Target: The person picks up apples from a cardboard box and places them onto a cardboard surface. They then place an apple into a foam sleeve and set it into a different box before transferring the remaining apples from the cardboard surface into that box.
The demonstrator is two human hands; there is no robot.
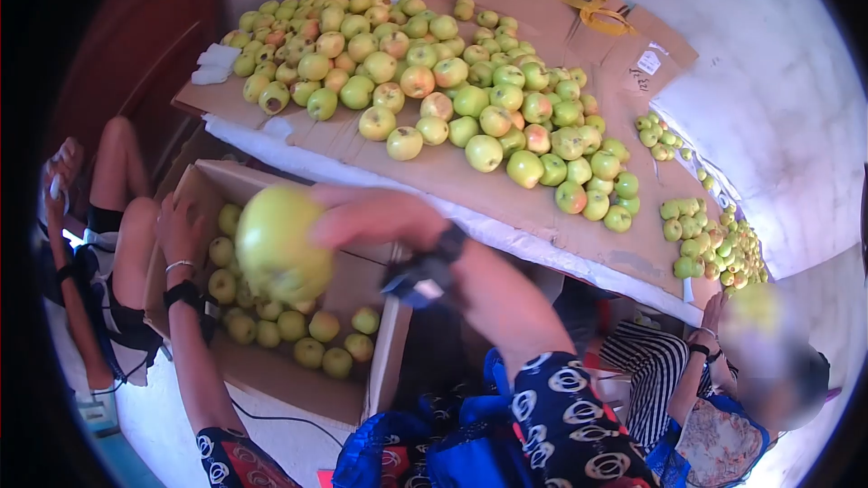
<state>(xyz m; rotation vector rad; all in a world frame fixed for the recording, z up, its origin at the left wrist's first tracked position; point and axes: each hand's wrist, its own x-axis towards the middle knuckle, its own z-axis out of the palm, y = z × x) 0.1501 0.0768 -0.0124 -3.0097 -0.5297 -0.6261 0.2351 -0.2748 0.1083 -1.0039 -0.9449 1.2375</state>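
Note:
A yellow-green apple [282, 248] is in my right hand [380, 215], held up over an open cardboard box [298, 398]. The hand is blurred, with its fingers closed on the apple's side. My left hand [181, 228] grips the left rim of the box, fingers bent over the edge. Inside the box lie several apples [309, 352], mostly along its left and lower parts; the held apple hides some of them. A large heap of green and reddish apples [434, 81] covers the cardboard-topped table in front of me.
The cardboard sheet [570, 226] on the table carries more apple piles [719, 239] at the right. White padding [362, 190] lines its front edge. A person in striped trousers [646, 361] sits at the right; another person's bare legs [131, 217] are at the left. A cable [289, 425] runs below the box.

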